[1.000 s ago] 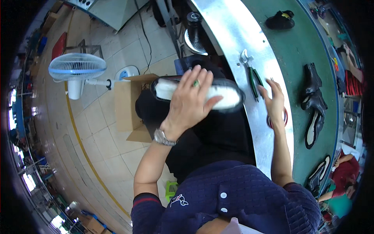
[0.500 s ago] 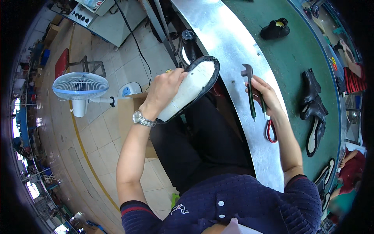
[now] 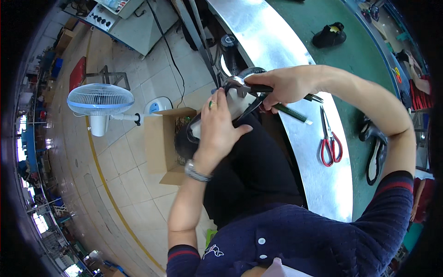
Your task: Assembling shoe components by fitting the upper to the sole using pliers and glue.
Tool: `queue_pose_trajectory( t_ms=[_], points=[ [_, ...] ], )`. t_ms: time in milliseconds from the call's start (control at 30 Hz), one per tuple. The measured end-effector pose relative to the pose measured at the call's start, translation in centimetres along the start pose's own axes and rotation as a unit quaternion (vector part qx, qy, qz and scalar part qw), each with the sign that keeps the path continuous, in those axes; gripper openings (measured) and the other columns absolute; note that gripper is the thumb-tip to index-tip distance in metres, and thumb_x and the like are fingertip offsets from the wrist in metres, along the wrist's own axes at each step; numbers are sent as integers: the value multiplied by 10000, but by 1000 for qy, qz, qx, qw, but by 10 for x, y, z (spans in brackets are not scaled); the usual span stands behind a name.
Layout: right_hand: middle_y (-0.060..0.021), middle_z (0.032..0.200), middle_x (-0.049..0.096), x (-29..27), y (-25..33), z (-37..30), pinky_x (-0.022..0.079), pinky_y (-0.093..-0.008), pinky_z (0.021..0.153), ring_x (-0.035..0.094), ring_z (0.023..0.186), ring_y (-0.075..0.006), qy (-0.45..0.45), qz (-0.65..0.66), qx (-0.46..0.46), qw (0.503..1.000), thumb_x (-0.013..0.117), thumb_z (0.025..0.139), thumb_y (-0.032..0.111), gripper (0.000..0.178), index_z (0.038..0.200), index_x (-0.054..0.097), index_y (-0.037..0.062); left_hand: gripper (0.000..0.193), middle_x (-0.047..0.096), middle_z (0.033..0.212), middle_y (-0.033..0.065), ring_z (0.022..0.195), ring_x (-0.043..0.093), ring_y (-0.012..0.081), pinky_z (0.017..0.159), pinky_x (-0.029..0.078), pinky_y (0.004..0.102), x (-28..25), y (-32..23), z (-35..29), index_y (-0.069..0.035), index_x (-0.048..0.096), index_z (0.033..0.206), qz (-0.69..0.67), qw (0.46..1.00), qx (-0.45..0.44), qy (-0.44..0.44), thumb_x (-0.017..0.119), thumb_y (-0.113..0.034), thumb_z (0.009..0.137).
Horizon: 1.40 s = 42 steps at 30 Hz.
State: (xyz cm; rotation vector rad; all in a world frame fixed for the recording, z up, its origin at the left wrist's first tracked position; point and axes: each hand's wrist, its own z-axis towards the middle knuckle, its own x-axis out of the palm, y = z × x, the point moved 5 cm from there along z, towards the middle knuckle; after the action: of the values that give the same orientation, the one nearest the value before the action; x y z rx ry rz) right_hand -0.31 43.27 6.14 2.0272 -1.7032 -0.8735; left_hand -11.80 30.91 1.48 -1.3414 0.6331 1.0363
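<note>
A: How is the right hand (image 3: pixel 282 85) posed?

B: Elbow bent out wide, forearm crossing the metal table (image 3: pixel 318 194), its grip closed around a pair of pincers (image 3: pixel 236 83) with the handles poking out past the fingers.

A: And the left hand (image 3: pixel 216 124)?

B: That grip is spread, fingers laid over the pale sole of a black shoe (image 3: pixel 237 105), thumb sticking out to the right. The shoe lies sole up by the person's lap.

A: Are the pincers biting into it?

B: Can't tell. Their head is at the shoe, beside the left fingertips, and both hands cover much of the sole.

A: What's farther out?

B: Red-handled scissors (image 3: pixel 328 143) on the table, then dark shoes (image 3: pixel 368 131) partly hidden by the right arm.

A: Any containers?

B: An open cardboard box (image 3: pixel 157 147) beside the knee; something tangled is inside, too dim to name. Farther away, the upper edge cuts off a white tray (image 3: pixel 130 7) with small items in it.
</note>
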Motion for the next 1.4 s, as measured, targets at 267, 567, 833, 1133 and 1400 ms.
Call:
queue_pose_trajectory(
  t_ms=[267,567,833,1133,1400],
  points=[
    [-255,770,639,52,-37,-15,469,-496,597,631,657,-419,-263,-104,-193,940,568,919,78,571,1419,307,-14,806,529,1309,166,1265,466,317,1095,345,431,14,-11,-14,41,412,1354,-24,998,-35,-54,813,-83,666],
    [-221,713,626,50,-33,-33,489,-422,546,644,588,-346,-278,-411,-101,862,554,931,66,598,1473,302,68,773,560,1282,235,1177,543,378,1020,437,459,17,-14,-27,73,490,1328,79,985,100,-118,813,-130,656],
    [-203,605,604,11,6,-28,491,-450,556,642,563,-353,-384,-197,-225,874,563,937,106,540,1440,368,82,689,492,1342,275,1159,524,435,1046,408,482,31,-12,-23,74,448,1367,203,965,124,-113,713,-201,793],
    [-187,600,598,13,-5,-22,490,-425,543,631,551,-354,-459,-7,-241,855,565,948,141,578,1471,321,98,468,498,1314,353,1180,542,459,1056,405,480,28,-20,-21,148,478,1308,187,968,105,-128,516,-44,882],
    [-106,575,583,10,-12,-15,506,-362,581,624,521,-248,-382,-125,-183,897,522,993,204,490,1447,385,83,680,478,1379,283,1232,512,418,1063,393,464,35,-16,-22,86,458,1358,235,962,79,-111,725,-174,789]
  ],
)
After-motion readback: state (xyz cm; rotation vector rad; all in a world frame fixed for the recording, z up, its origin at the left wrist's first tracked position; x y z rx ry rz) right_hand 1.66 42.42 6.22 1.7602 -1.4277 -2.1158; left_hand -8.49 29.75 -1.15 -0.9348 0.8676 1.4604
